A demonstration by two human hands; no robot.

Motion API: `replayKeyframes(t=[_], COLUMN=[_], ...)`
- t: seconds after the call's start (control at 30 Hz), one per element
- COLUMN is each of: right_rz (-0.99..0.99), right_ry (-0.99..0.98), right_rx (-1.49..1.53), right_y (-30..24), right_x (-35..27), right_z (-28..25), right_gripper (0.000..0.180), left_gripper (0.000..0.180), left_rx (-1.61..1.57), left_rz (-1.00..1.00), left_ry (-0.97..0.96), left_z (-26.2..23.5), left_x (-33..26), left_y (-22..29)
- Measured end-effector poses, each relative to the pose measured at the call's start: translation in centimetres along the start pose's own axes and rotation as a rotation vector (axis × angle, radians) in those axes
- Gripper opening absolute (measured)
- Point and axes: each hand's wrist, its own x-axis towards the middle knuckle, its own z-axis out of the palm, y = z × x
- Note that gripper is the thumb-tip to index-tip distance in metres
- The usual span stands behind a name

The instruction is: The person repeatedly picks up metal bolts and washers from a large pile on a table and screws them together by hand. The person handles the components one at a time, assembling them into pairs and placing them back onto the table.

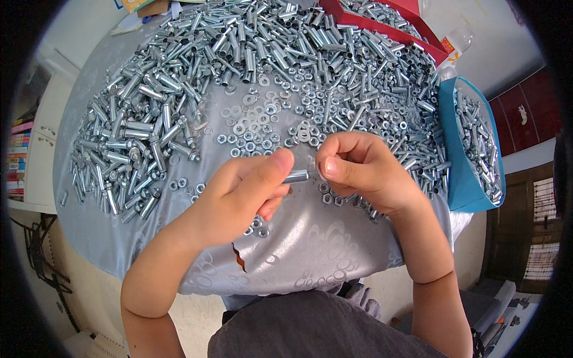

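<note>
My left hand [243, 186] is closed round a shiny sleeve anchor bolt [296, 176], which lies nearly level and points to the right. Only the front of its metal sleeve shows past my thumb; the rest is hidden in the fingers. At the bolt's right end, my right hand [361, 169] pinches a thin washer [321, 172] between thumb and forefinger, partly covered by the fingertips. Just beyond both hands lie loose flat washers [255, 119] and hex nuts [248, 142]. More hex nuts [330, 196] sit beneath my right hand.
Assembled anchor bolts [134, 137] are heaped at the left. A wide pile of metal sleeves [245, 42] covers the far side. A blue box [468, 200] at the right and a red box [382, 27] at the back hold metal parts. The grey tablecloth [310, 244] has a tear.
</note>
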Motion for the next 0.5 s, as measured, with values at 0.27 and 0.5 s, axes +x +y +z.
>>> replayKeyframes(t=[0.27,0.5], right_rz=[-0.084,-0.105], right_ry=[-0.241,-0.195], right_rx=[0.254,0.289], right_y=[0.83,0.84], right_x=[0.19,0.13], right_z=[-0.09,0.21], right_gripper=[0.017,0.014], left_gripper=[0.055,0.058], left_rx=[-0.013,0.015], left_rz=[0.112,0.133], left_ry=[-0.102,-0.123], left_z=[0.19,-0.06], left_x=[-0.40,-0.36], left_y=[-0.38,-0.52])
